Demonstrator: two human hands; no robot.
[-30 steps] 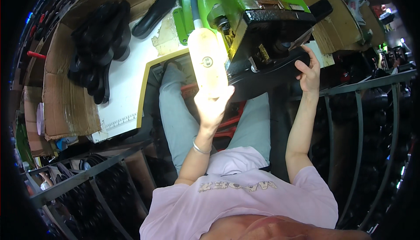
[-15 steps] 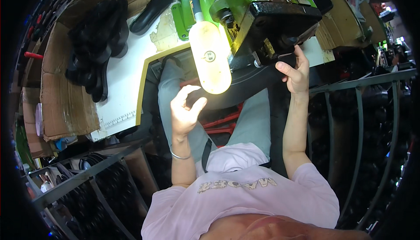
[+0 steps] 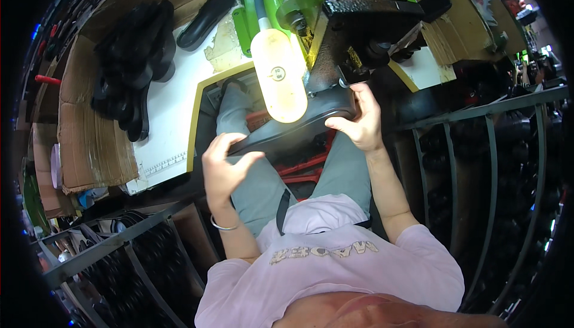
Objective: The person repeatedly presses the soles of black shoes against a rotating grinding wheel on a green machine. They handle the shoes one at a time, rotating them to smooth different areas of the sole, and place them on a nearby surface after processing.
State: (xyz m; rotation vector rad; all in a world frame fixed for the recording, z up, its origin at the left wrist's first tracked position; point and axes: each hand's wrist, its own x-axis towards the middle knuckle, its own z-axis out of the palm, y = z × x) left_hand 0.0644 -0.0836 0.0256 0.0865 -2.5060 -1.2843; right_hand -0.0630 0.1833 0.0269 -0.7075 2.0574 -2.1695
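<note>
Both hands sit at the black shoe sole (image 3: pixel 293 134), which lies flat under the head of the green machine (image 3: pixel 335 5), just beyond the person's knees. The right hand (image 3: pixel 359 122) is clamped on the sole's right end: fingers curled over the top edge, thumb underneath, right up against the dark metal block (image 3: pixel 365 35) of the machine. The left hand (image 3: pixel 224 166) is at the sole's near-left end with its fingers spread and only loosely bent; they seem to brush the edge, but a firm hold cannot be made out, so it reads as loose rather than gripping.

As for progress, the sole is already placed beneath the machine's working part, with the pale, elongated lamp (image 3: pixel 280 74) glowing directly over it. My judgement is that the piece is being positioned or steadied, not finished: 1 hand holds it in place while the other is only lightly at it. What the machine has done to this sole so far cannot be read from this view.

On the white bench top (image 3: pixel 170 131) to the left lies a heap of black soles (image 3: pixel 131 71), well apart from the hands, and 1 more single black sole (image 3: pixel 206 8) lies farther back. Whether those are done or waiting cannot be told. A cardboard box (image 3: pixel 89 125) stands at the far left, and grey metal racks (image 3: pixel 478 119) run along both sides near the person.
</note>
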